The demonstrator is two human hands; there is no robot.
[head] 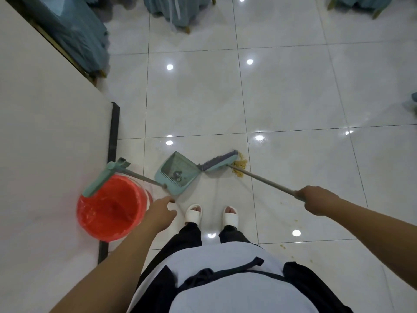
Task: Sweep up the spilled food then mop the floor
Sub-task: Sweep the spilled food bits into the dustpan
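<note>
Standing at the lower left of the frame, the red bucket is lined with a thin plastic bag, and I cannot tell if anything lies inside it. Just to its right the green dustpan lies on the floor with some small dark bits in its tray; its long handle leans across the rim of the bucket. The left hand is loose and spread, holding nothing, near the bucket and the base of the dustpan. The right hand is closed around the metal pole of the broom, whose head rests on the floor beside the mouth of the dustpan. The spilled food, yellow crumbs, is piled just behind the broom head, and more crumbs are scattered at the lower right. The floor has glossy white tiles that reflect ceiling lights. A white wall fills the left side, and chairs in blue-green covers stand along the top.
</note>
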